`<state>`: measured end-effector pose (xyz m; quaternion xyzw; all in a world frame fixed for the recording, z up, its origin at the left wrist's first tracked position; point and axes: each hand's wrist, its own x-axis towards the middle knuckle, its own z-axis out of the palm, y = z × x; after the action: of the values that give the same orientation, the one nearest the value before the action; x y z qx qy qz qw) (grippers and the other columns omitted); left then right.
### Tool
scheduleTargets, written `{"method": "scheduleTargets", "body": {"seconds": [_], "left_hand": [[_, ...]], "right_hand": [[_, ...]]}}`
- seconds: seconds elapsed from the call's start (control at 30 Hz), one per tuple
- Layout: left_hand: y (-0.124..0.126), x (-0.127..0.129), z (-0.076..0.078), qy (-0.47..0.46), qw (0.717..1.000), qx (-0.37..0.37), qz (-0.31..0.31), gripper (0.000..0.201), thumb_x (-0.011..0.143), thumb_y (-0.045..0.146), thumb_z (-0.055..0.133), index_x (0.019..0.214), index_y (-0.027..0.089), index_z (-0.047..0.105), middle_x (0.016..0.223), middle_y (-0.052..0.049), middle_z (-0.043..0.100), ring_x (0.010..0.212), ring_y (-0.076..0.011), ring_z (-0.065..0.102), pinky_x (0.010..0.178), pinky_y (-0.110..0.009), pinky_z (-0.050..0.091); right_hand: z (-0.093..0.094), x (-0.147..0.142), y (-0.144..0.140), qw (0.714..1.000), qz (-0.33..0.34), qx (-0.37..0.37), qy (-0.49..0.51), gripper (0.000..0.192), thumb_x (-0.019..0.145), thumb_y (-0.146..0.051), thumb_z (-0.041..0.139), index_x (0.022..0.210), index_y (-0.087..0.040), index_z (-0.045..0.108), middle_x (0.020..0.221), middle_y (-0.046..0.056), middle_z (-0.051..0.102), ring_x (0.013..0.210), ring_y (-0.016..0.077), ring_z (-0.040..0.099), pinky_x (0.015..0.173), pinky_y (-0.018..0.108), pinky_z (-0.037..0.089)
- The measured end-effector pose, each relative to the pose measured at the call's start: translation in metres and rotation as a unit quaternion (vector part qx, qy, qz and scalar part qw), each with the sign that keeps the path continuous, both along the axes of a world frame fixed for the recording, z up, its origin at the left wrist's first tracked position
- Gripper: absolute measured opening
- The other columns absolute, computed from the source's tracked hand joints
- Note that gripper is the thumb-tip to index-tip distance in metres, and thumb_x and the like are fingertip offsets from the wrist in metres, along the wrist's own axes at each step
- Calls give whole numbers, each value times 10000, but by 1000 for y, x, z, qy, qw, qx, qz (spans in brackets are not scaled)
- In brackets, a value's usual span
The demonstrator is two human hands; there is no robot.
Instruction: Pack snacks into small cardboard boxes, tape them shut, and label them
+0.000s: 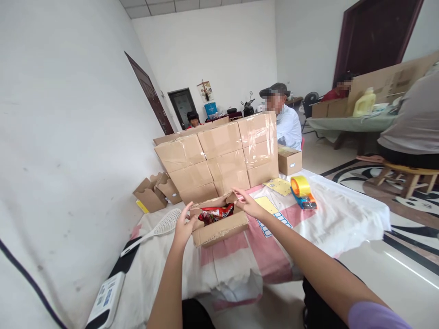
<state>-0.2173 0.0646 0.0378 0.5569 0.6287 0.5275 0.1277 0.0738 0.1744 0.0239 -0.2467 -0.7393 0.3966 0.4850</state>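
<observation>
An open cardboard box (221, 228) sits on the cloth-covered table in front of me, with red printed packets (216, 214) inside. At its left end, my left hand (183, 228) holds the short flap between thumb and fingers. My right hand (249, 205) grips the flap at the opposite end, its fingers reaching over the far right corner. The lower part of the packets is hidden by the box walls.
Behind the box rises a stack of taped cartons (226, 157). A tape dispenser (303, 194) with yellow tape lies to the right, a white fly swatter (154, 230) to the left. Open boxes (151, 194) stand by the wall. A person in a light shirt (290, 123) sits beyond the stack.
</observation>
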Motion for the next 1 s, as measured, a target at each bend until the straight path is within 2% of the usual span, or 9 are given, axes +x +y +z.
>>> {"method": "scheduleTargets", "body": {"seconds": [0.1,0.23,0.4,0.5,0.6,0.67,0.73,0.8,1.0], "left_hand": [[0,-1,2,-5,1000,0,-28,237,780,360,589,874,243,772,1291,-74,679,1248,-281,578,1048,-405,447],[5,1,-3,-30,1000,-1,-7,212,760,384,619,811,239,765,1262,-98,693,1238,-314,588,1070,-466,424],[12,3,-10,-75,997,11,-3,193,741,378,636,785,226,747,1262,-102,693,1263,-300,582,1084,-442,428],[14,2,-12,-105,994,16,-10,208,727,390,642,783,216,742,1272,-103,691,1260,-301,589,1078,-435,443],[16,1,-13,-138,990,19,-14,256,709,396,631,841,204,739,1303,-115,681,1226,-313,616,1015,-436,495],[17,1,-13,-155,988,19,-10,307,701,382,604,904,198,742,1301,-122,684,1210,-314,629,988,-433,514],[16,1,-13,-161,987,14,-1,353,687,359,585,955,195,746,1256,-121,707,1173,-315,650,960,-435,531],[14,0,-12,-155,988,6,7,382,683,346,586,995,197,748,1197,-113,733,1123,-312,673,923,-430,547],[5,0,1,-78,995,18,52,411,849,466,486,1026,199,743,1167,-99,743,1148,-281,653,999,-418,501]], "right_hand": [[0,5,-6,998,7,38,-45,331,904,-480,614,1106,-259,754,1420,108,558,1411,286,444,1191,512,308],[-4,22,-19,996,15,34,-82,432,939,-480,582,1337,-327,650,1561,75,451,1482,286,358,1216,552,248],[-10,40,-31,990,68,79,-98,509,882,-276,602,1389,-321,609,1487,80,546,1420,275,458,1183,530,322],[-12,33,-38,993,34,79,-80,636,791,-294,718,1413,-292,584,1463,105,540,1345,291,508,1133,502,398],[-10,14,-42,999,-32,-2,-30,601,829,-424,693,1402,-280,582,1362,103,550,1104,241,601,949,426,532],[-8,0,-41,997,-70,-37,-4,455,856,-466,645,1259,-260,680,1241,81,560,1035,219,590,913,395,532],[-8,-11,-36,995,-95,-33,11,277,851,-459,631,926,-224,758,1149,74,556,1104,242,557,970,400,494],[-10,-19,-31,994,-105,-27,25,295,842,-438,621,665,-208,676,1130,83,549,1197,275,510,1014,409,459],[-17,-30,-20,989,-123,-57,50,239,805,-436,623,714,-215,629,1180,95,517,1222,292,492,1006,428,456]]}}
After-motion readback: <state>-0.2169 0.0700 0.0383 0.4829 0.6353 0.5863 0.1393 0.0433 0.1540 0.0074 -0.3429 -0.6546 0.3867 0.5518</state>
